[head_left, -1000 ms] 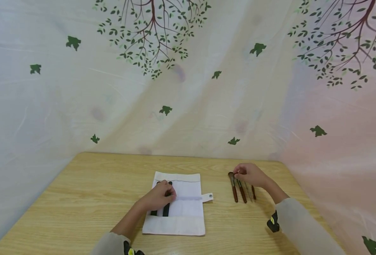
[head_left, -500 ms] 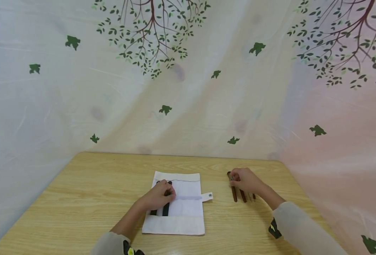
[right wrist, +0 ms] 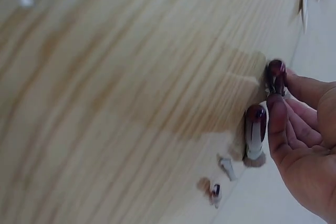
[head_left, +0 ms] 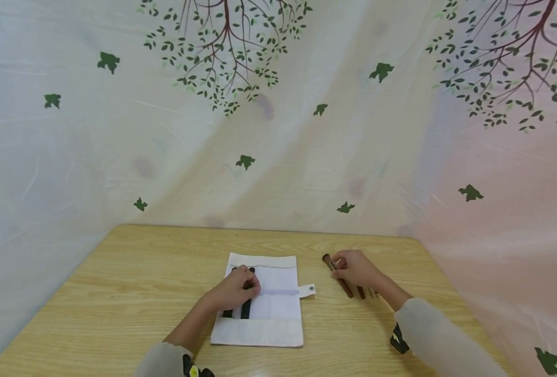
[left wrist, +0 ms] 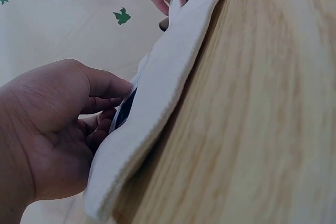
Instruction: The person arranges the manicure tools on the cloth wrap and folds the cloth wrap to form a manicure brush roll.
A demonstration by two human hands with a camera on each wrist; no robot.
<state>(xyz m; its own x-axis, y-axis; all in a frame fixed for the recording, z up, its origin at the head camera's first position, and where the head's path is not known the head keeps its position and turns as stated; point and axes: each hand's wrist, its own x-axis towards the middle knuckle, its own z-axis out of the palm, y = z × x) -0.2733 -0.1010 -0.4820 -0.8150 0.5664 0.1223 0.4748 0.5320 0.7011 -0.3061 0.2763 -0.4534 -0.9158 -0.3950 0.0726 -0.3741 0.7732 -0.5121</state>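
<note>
A white fabric roll case [head_left: 278, 332] lies spread out on the table, with two long black items [head_left: 246, 310] in its left part. My left hand [head_left: 235, 290] rests over them with fingers bent; in the left wrist view its fingertips touch the case beside a black strip [left wrist: 126, 107]. Whether they pinch anything is unclear. To the right, my right hand [head_left: 355, 269] pinches a brown-handled makeup brush [head_left: 343, 287] between thumb and fingers, its bristle end tilted left. Another brush [right wrist: 255, 129] lies beside that hand in the right wrist view.
Thinner tools [right wrist: 226, 166] lie to the right of the brushes, partly hidden by the right hand in the head view. A snap strap [head_left: 307, 290] sticks out from the case's right edge. Behind the wooden table [head_left: 155, 251] hangs a leaf-printed curtain [head_left: 278, 199].
My right hand has moved left, and the makeup brush's bristle end has swung left, away from the other tools. My left hand and the case have stayed in place.
</note>
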